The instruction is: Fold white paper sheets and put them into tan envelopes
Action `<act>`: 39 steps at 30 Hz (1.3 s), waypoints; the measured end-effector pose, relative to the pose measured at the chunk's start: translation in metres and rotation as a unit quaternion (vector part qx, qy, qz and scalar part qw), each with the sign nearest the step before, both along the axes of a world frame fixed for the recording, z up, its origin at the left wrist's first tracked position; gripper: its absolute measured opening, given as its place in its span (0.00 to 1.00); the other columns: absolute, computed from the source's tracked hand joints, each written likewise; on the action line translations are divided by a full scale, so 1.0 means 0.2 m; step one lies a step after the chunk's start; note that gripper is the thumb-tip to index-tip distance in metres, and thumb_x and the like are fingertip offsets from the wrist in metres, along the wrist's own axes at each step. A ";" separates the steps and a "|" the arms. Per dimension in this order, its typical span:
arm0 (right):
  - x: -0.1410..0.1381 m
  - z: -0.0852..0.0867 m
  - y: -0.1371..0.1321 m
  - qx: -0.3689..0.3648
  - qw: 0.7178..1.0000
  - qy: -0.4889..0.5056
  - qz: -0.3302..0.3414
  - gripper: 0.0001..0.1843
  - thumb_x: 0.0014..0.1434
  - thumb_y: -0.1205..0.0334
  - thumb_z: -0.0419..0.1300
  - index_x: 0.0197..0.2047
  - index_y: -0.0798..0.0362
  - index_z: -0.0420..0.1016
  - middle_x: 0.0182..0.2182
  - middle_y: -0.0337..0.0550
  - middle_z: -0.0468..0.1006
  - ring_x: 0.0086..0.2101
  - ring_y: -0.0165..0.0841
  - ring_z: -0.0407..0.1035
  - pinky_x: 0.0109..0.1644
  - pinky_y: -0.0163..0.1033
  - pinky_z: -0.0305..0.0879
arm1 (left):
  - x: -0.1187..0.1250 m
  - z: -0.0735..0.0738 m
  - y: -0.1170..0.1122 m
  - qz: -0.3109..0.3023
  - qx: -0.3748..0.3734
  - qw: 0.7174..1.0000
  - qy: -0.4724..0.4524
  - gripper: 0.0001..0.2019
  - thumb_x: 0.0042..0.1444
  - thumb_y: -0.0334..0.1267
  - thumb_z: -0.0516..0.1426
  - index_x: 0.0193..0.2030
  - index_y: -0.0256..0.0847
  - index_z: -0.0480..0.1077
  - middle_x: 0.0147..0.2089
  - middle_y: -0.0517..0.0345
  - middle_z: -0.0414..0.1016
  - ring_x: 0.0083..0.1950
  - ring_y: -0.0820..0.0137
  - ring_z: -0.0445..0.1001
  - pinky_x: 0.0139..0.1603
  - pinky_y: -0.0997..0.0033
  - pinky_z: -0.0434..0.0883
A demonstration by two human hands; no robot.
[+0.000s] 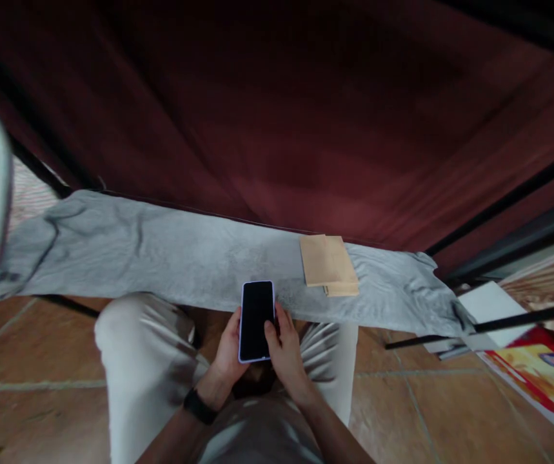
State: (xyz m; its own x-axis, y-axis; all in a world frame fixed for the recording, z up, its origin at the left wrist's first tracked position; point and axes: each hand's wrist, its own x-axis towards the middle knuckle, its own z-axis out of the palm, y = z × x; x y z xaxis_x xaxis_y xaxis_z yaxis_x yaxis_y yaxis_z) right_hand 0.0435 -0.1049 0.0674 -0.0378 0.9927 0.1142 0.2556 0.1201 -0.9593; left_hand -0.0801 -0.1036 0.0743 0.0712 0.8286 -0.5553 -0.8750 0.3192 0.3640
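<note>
A smartphone (256,322) with a dark screen and a pale lilac edge is held upright between my two hands, above my lap. My left hand (229,348) grips its left side, with the fingers hidden behind it. On the other side my right hand (286,345) wraps round the phone's right edge, its thumb lying on the lower right of the screen. Just beyond the phone, brown paper envelopes (329,265) lie overlapping on a narrow ledge covered with grey cloth (180,251).
Dark red fabric (277,148) rises behind the ledge, crossed by black bars at the sides. A white curved tube (0,167) stands at the left. On the tiled floor (402,412) at right lie a red and yellow package (547,374) and a white sheet (494,309).
</note>
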 end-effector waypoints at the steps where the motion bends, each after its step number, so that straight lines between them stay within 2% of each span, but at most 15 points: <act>1: 0.00 0.00 -0.01 0.008 1.000 -0.012 0.000 0.26 0.67 0.53 0.54 0.67 0.47 0.66 0.61 0.46 0.71 0.60 0.41 0.65 0.67 0.51 0.58 | 0.00 -0.01 0.00 0.001 0.003 1.000 0.001 0.13 0.63 0.43 0.56 0.43 0.36 0.77 0.33 0.56 0.82 0.30 0.68 0.80 0.37 0.69 0.78; 5: 0.01 0.03 -0.02 0.024 0.998 -0.050 0.004 0.26 0.68 0.55 0.52 0.67 0.49 0.65 0.61 0.48 0.71 0.60 0.41 0.65 0.67 0.50 0.59 | 0.00 -0.02 -0.01 0.011 0.005 1.000 0.002 0.13 0.62 0.43 0.57 0.43 0.36 0.76 0.31 0.56 0.82 0.30 0.67 0.80 0.37 0.69 0.78; 11: 0.04 0.05 0.01 0.035 0.996 -0.077 0.010 0.25 0.67 0.57 0.52 0.66 0.50 0.67 0.60 0.48 0.72 0.60 0.43 0.66 0.67 0.51 0.59 | -0.01 0.00 0.01 -0.004 0.014 1.000 -0.004 0.13 0.63 0.43 0.56 0.37 0.35 0.76 0.30 0.55 0.81 0.29 0.68 0.79 0.34 0.70 0.77; 13: 0.03 0.04 0.02 0.026 0.998 -0.053 0.010 0.24 0.67 0.57 0.53 0.65 0.50 0.69 0.60 0.48 0.73 0.60 0.42 0.66 0.68 0.51 0.57 | -0.01 0.00 0.02 0.000 0.015 1.000 -0.006 0.13 0.64 0.43 0.56 0.37 0.35 0.76 0.32 0.55 0.82 0.31 0.68 0.80 0.37 0.69 0.77; 16: 0.00 0.01 0.04 -0.031 0.999 0.044 -0.001 0.24 0.67 0.53 0.52 0.63 0.49 0.71 0.61 0.45 0.72 0.61 0.40 0.64 0.69 0.50 0.55 | -0.02 -0.01 0.03 0.006 0.015 1.000 -0.015 0.14 0.63 0.45 0.57 0.39 0.35 0.76 0.33 0.56 0.82 0.31 0.67 0.80 0.40 0.67 0.77; 19: -0.05 -0.02 0.05 -0.095 0.980 0.171 -0.016 0.26 0.67 0.48 0.51 0.64 0.49 0.69 0.62 0.44 0.71 0.62 0.40 0.63 0.68 0.50 0.57 | -0.03 -0.02 0.05 0.006 0.020 0.999 -0.039 0.16 0.64 0.48 0.56 0.42 0.36 0.76 0.34 0.55 0.82 0.33 0.66 0.80 0.44 0.63 0.78; 22: -0.06 -0.05 0.04 -0.124 0.964 0.236 -0.016 0.28 0.65 0.47 0.53 0.63 0.50 0.69 0.62 0.45 0.71 0.61 0.41 0.64 0.66 0.51 0.60 | -0.04 -0.02 0.06 -0.009 0.028 0.998 -0.062 0.20 0.66 0.51 0.53 0.46 0.35 0.76 0.38 0.51 0.82 0.39 0.61 0.82 0.48 0.58 0.77; 28: -0.02 -0.07 -0.01 -0.151 0.961 0.232 0.009 0.30 0.60 0.50 0.56 0.65 0.47 0.66 0.61 0.43 0.71 0.60 0.40 0.66 0.62 0.48 0.65 | -0.03 -0.02 0.07 -0.018 0.033 0.996 -0.076 0.23 0.65 0.52 0.52 0.50 0.34 0.74 0.44 0.47 0.82 0.46 0.57 0.81 0.52 0.55 0.76; 34: -0.02 -0.04 -0.03 -0.153 0.955 0.251 0.025 0.37 0.55 0.58 0.62 0.68 0.46 0.60 0.63 0.42 0.69 0.60 0.40 0.65 0.63 0.47 0.63 | -0.02 -0.02 0.08 -0.021 0.034 0.996 -0.076 0.26 0.66 0.55 0.49 0.52 0.33 0.74 0.44 0.46 0.82 0.48 0.56 0.80 0.53 0.54 0.76; 39: -0.03 -0.06 -0.04 -0.144 0.959 0.242 0.028 0.44 0.53 0.58 0.67 0.70 0.46 0.55 0.61 0.44 0.71 0.58 0.40 0.67 0.62 0.46 0.65 | 0.00 -0.01 0.07 -0.020 0.038 0.998 -0.052 0.25 0.65 0.54 0.50 0.51 0.33 0.74 0.42 0.46 0.82 0.46 0.56 0.81 0.51 0.54 0.76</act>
